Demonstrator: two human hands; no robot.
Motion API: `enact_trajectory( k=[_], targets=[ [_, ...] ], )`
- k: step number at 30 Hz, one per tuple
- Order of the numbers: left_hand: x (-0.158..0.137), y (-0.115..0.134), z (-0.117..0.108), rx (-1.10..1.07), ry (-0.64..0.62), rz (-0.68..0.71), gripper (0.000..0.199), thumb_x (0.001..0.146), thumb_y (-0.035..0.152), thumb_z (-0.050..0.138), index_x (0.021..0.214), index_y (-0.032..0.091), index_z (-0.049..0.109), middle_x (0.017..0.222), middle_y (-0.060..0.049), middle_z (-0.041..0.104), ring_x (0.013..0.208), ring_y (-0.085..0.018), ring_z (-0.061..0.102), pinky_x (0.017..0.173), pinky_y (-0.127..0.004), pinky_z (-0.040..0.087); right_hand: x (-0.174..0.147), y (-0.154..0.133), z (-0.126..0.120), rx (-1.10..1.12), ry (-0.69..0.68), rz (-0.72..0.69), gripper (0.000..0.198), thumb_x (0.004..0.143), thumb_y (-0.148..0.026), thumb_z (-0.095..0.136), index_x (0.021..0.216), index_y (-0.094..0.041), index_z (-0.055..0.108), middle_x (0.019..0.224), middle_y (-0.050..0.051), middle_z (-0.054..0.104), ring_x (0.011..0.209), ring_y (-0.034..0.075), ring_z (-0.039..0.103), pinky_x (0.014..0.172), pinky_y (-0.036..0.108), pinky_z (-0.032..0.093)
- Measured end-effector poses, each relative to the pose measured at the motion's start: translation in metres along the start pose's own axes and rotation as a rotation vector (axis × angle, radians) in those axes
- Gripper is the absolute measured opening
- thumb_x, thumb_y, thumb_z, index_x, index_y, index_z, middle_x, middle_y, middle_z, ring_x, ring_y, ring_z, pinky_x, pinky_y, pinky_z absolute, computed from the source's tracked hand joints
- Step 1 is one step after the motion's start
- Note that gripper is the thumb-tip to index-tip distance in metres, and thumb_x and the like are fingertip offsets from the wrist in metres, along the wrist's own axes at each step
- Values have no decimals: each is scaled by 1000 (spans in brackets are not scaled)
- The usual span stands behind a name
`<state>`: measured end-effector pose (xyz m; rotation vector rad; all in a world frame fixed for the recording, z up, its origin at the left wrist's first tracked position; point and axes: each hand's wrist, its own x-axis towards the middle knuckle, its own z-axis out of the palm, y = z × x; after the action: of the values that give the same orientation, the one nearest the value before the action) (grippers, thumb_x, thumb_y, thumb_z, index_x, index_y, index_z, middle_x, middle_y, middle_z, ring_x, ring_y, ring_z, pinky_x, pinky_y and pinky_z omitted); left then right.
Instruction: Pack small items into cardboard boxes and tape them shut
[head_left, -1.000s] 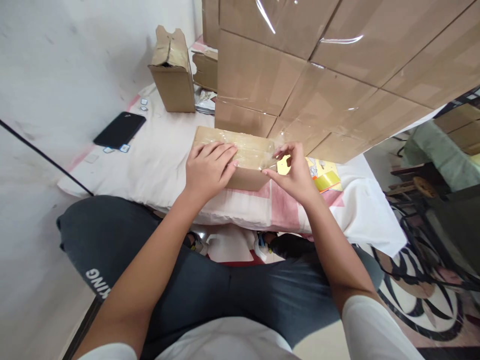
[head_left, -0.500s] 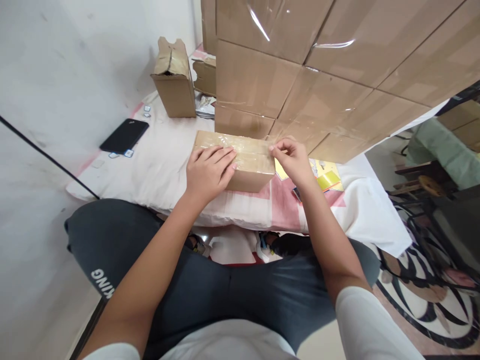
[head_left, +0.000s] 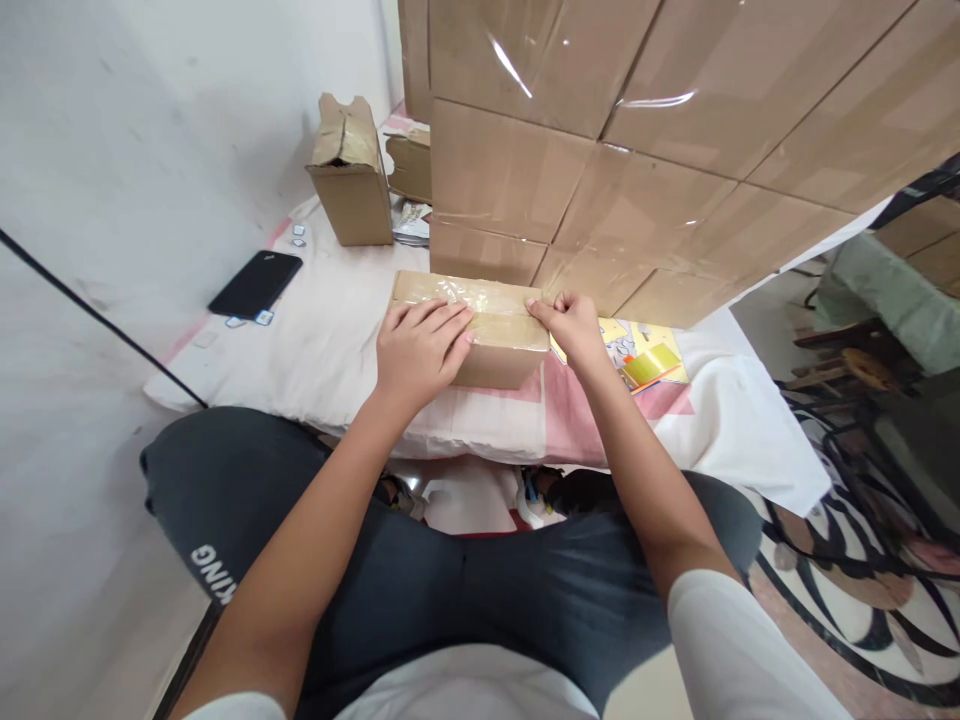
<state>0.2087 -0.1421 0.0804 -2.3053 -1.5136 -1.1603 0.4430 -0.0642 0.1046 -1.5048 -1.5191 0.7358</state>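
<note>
A small closed cardboard box (head_left: 491, 368) lies lengthwise before me on the bed-like surface, with shiny clear tape (head_left: 484, 298) running along its top. My left hand (head_left: 421, 345) rests flat on the left part of the top, fingers outstretched and slightly apart. At the box's right top edge is my right hand (head_left: 568, 322), its fingers curled in and its thumb and forefinger pinched at the end of the tape. The exact grip is partly hidden by the fingers.
Behind the box rises a wall of taped cardboard boxes (head_left: 645, 190). To the left stand an upright open-topped carton (head_left: 350, 200) and a black phone-like slab (head_left: 256, 283). A yellow printed sheet (head_left: 671, 345) lies right, near the white cloth's (head_left: 757, 420) hanging edge.
My right hand has shifted slightly left, its fingertips now over the top edge of the box. My left hand keeps its place on the box. The view has tilted a little.
</note>
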Motion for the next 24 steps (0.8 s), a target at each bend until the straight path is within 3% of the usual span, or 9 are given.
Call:
enact_trajectory(
  k=[4,7,11,17,19,22,24],
  targets=[
    [0,0,1,0,9,-3,37,101,33,47,130,32,69,132,-1,71,126,-28,63,106,-51,41,6,5,-1,133,-42,132,43,67,-50,79,83,-23,50,78,-3,56,69,14,51,58,27,37],
    [1,0,1,3,19,4,36,100,33,48,130,33,69,131,-1,72,125,-28,63,105,-50,41,10,8,4,245,-172,128,38,72,-50,71,92,-23,55,95,0,63,83,16,58,65,27,43],
    [3,-1,0,4,23,19,33,100,32,49,125,32,71,128,0,73,123,-27,65,103,-49,41,11,15,11,254,-210,25,33,78,-49,62,71,-22,45,71,-3,49,68,13,47,63,27,36],
    [-11,-12,-4,-30,28,53,31,97,33,52,122,35,71,127,-2,74,129,-29,61,110,-53,35,-19,9,8,185,-135,-41,39,81,-49,60,60,-22,41,60,-5,40,62,13,40,61,28,28],
    [-18,-18,1,-54,86,-42,32,96,41,53,121,33,70,145,-7,61,143,-35,46,117,-58,29,-42,5,6,166,-67,-50,40,82,-47,59,58,-22,39,58,-5,38,61,13,39,61,28,26],
    [-25,-18,15,-285,201,-422,70,88,59,58,146,21,46,169,-16,20,158,-37,16,124,-58,22,-88,6,5,184,109,-46,39,86,-45,57,62,-22,37,61,-4,38,64,15,39,63,29,26],
    [-26,-5,24,-552,162,-649,86,86,66,58,153,18,30,168,-19,18,158,-35,14,126,-54,23,-127,11,5,238,249,-22,38,90,-48,52,67,-23,35,66,-4,39,67,16,41,64,30,29]
  ],
)
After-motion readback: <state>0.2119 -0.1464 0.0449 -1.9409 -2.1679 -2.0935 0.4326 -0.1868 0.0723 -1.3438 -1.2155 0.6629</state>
